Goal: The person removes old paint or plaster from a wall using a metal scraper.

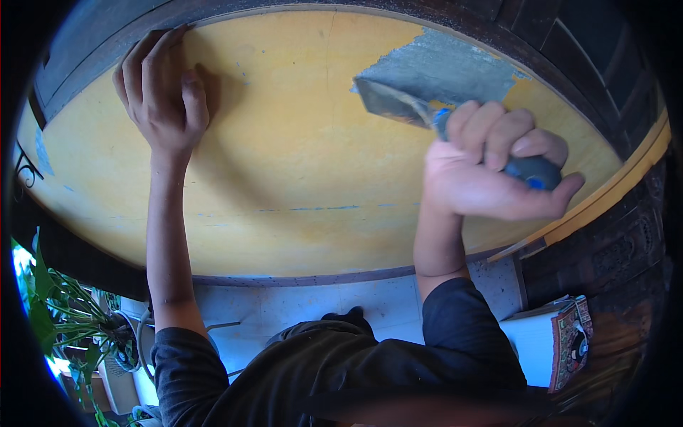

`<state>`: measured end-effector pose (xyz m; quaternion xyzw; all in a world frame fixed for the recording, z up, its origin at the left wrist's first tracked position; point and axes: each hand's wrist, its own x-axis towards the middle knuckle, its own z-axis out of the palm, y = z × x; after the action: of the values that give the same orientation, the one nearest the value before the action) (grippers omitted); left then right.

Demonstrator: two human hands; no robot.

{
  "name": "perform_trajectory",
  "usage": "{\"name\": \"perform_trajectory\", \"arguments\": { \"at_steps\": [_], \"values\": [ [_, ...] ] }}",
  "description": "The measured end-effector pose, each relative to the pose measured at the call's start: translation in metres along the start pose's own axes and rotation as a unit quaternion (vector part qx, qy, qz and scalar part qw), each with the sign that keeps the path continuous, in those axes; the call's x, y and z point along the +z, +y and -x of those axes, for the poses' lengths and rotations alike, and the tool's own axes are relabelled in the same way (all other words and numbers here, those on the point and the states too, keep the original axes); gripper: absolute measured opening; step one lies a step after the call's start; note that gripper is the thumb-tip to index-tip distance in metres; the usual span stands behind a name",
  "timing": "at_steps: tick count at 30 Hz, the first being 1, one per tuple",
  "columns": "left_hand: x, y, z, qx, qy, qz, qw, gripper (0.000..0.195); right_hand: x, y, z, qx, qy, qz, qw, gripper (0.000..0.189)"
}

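Note:
A yellow painted wall (299,144) fills the upper middle, with a large bare grey patch (443,64) at upper right where the paint is gone. My right hand (496,155) is closed around the dark, blue-marked handle of a putty knife (395,101). The wide metal blade points left, at the lower left edge of the grey patch; whether it touches the wall is unclear. My left hand (165,96) holds nothing, its fingers spread against the wall's upper left near the dark trim, thumb apart. Small blue-grey chips mark the paint, and a thin crack runs down the middle.
Dark wooden framing (539,53) borders the wall above. Potted green plants (74,315) stand at lower left beside a metal-framed object. A white box-like piece with a patterned cloth (571,341) is at lower right. Pale floor tiles (299,304) lie below the wall.

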<state>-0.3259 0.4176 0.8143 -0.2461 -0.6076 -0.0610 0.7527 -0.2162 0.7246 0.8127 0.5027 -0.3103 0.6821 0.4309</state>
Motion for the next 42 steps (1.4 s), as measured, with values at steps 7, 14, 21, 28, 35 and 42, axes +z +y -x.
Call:
{"name": "perform_trajectory", "arguments": {
  "at_steps": [7, 14, 21, 28, 35, 42],
  "values": [
    [0.002, -0.006, 0.001, 0.013, 0.03, 0.023, 0.999, 0.04, -0.008, -0.01, -0.008, -0.002, 0.012, 0.021, 1.0, 0.063],
    [0.003, -0.005, 0.0, 0.012, 0.033, 0.017, 0.999, 0.04, -0.001, -0.007, -0.007, -0.005, 0.032, 0.032, 0.999, 0.064],
    [-0.001, -0.007, 0.001, 0.013, 0.031, 0.02, 0.999, 0.041, -0.007, -0.009, -0.008, 0.006, 0.023, 0.019, 1.0, 0.068],
    [-0.001, -0.002, 0.002, 0.004, 0.011, 0.0, 1.0, 0.042, 0.0, -0.003, -0.006, -0.012, 0.011, 0.033, 0.999, 0.068],
    [-0.003, -0.003, 0.002, 0.005, 0.003, -0.007, 1.0, 0.042, 0.013, -0.001, -0.007, 0.003, 0.067, 0.04, 0.997, 0.063],
    [-0.002, 0.002, -0.001, 0.001, 0.002, -0.002, 1.0, 0.041, -0.001, -0.007, -0.018, -0.001, 0.094, 0.042, 0.995, 0.064]
  ]
}}
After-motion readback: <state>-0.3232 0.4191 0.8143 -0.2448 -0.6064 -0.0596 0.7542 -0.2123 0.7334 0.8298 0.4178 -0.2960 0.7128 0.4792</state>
